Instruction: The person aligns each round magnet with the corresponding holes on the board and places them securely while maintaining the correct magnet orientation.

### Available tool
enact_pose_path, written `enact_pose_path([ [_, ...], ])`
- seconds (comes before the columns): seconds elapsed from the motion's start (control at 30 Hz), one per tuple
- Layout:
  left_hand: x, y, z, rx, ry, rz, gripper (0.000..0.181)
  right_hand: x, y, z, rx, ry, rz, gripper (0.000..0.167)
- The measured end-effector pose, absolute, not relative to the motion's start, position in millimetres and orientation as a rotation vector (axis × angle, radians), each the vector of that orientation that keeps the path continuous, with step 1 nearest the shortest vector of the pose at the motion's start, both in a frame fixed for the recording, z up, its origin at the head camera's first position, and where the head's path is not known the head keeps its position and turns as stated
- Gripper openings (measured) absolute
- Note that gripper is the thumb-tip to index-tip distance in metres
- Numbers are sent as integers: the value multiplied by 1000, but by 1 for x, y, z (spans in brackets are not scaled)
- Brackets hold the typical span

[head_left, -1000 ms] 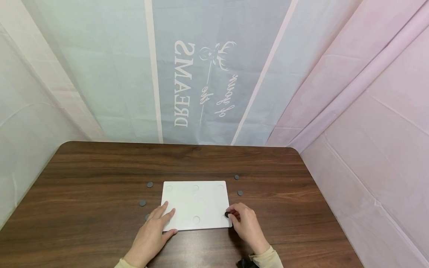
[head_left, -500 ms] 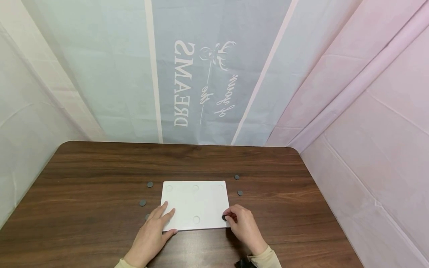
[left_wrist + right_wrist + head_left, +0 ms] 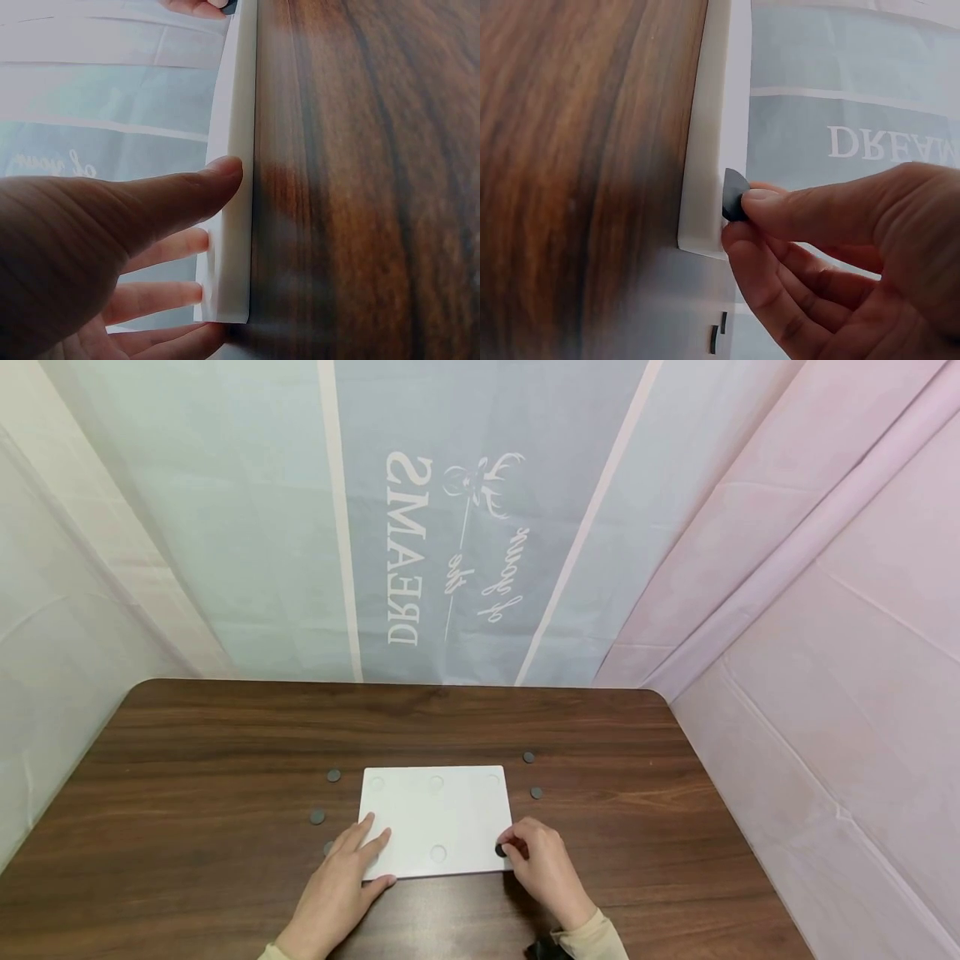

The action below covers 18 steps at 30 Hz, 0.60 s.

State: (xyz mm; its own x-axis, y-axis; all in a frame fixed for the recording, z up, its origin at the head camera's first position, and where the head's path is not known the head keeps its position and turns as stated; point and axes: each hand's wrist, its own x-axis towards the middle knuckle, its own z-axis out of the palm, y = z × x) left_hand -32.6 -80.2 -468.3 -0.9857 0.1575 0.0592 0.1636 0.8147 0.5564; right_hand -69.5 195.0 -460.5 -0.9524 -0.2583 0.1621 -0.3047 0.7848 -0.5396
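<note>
A white rectangular board (image 3: 427, 818) with shallow round recesses lies on the table. My left hand (image 3: 341, 881) rests on its near left corner, fingers extended over the top and thumb (image 3: 225, 169) against the front edge. With thumb and fingertips, my right hand (image 3: 546, 864) pinches a small dark disc (image 3: 735, 196) at the board's near right corner. The disc stands tilted on edge, its lower rim at the board's top face. The fingers hide the recess under it, and my left hand covers the near left corner.
Loose dark discs lie left of the board, one (image 3: 333, 775) farther back, another (image 3: 317, 817) nearer, and a third (image 3: 327, 848) partly behind my left hand. To the right are two more, a far disc (image 3: 528, 757) and a closer disc (image 3: 536, 793). Curtains hang behind the brown table (image 3: 225, 760).
My right hand has shifted slightly left and nearer, bringing the pinched disc from the board's right edge onto its near right corner. The left hand has stayed in place on the board.
</note>
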Motion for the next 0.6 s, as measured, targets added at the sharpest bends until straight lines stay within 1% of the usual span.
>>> enact_pose_path([
  [0.6, -33, -80, -469, -265, -2976, -926, 54, -73, 194, -463, 428, -2876, 880, 14],
])
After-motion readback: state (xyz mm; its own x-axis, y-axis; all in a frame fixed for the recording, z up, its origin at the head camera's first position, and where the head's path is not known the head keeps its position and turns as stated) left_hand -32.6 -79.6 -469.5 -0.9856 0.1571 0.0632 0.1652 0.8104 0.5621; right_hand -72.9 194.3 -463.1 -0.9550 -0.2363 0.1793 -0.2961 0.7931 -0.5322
